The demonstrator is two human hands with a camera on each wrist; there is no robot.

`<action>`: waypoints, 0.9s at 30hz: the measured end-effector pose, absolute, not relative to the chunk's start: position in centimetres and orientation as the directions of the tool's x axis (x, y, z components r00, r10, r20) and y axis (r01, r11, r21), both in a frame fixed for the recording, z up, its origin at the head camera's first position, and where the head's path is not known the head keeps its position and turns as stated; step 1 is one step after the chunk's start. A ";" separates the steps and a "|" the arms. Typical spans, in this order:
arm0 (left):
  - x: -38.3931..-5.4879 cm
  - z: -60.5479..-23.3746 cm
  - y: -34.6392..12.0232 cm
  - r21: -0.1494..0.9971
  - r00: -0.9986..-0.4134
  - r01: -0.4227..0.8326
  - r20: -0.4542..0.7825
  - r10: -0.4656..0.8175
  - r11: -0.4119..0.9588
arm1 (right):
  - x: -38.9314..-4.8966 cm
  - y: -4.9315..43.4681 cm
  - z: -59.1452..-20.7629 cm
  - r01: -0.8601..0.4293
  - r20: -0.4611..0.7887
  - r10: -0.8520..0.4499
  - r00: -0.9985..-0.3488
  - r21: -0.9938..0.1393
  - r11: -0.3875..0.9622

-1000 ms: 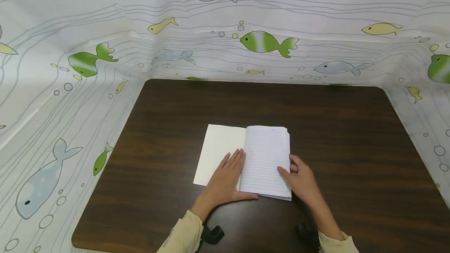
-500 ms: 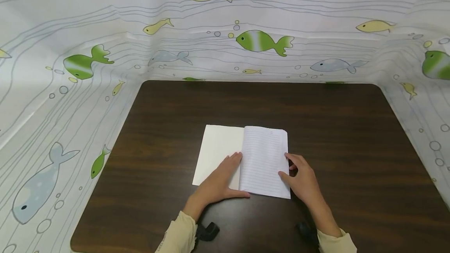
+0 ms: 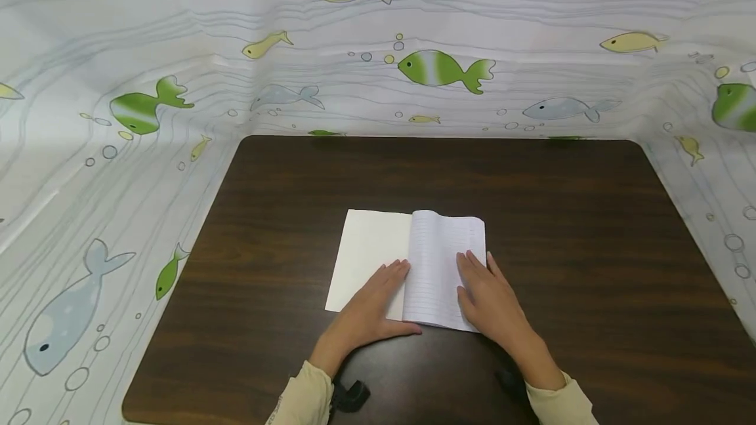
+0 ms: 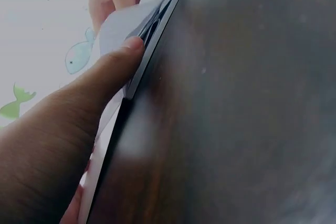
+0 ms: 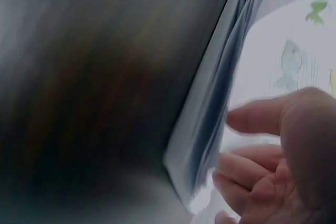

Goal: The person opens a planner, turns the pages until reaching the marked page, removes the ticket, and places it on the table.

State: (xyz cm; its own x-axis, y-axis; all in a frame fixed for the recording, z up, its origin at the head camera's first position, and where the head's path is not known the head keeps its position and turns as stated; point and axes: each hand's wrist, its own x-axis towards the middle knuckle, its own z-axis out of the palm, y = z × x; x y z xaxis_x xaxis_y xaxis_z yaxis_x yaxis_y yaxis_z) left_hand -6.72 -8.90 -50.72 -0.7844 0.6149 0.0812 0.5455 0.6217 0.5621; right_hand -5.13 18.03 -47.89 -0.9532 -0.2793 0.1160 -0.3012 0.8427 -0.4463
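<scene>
An open notebook lies on the table, a plain cream leaf [image 3: 372, 241] on its left and a lined page [image 3: 434, 281] on its right. The lined page bulges near the fold. My left hand [image 3: 371, 307] rests on the cream leaf, fingertips at the fold. Its thumb [image 4: 123, 59] touches the notebook's near edge. My right hand [image 3: 493, 300] lies over the right part of the lined page with extended fingers, covering some of its outer edge. In the right wrist view, the right thumb [image 5: 257, 116] meets the page beside slightly separated sheets [image 5: 215, 98].
The dark wooden table [image 3: 283, 267] extends around the notebook. A white sheet with printed fish [image 3: 449, 71] rises along its back and sides. A black strap piece [image 3: 351, 397] sits at the left wrist, below a beige sleeve [image 3: 304, 395].
My right hand has moved from the page's outer edge onto the page, its fingers straightening. The lined page now bulges near the fold. My left hand slid slightly down the cream leaf.
</scene>
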 end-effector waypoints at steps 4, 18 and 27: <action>-6.6 -50.6 -8.9 0.574 -0.796 0.521 0.058 0.603 0.632 | -5.4 17.0 -48.0 -0.333 0.084 -0.333 -0.939 -0.459 0.824; -5.9 -51.3 -10.3 0.680 -0.855 0.518 0.398 0.332 0.519 | -6.0 17.0 -48.6 -0.367 0.016 -0.447 -0.894 -0.600 0.711; -7.0 -50.2 -9.6 0.338 -0.800 0.458 0.561 0.215 0.822 | -6.2 17.9 -48.7 -0.424 0.037 -0.479 -0.877 -0.530 0.734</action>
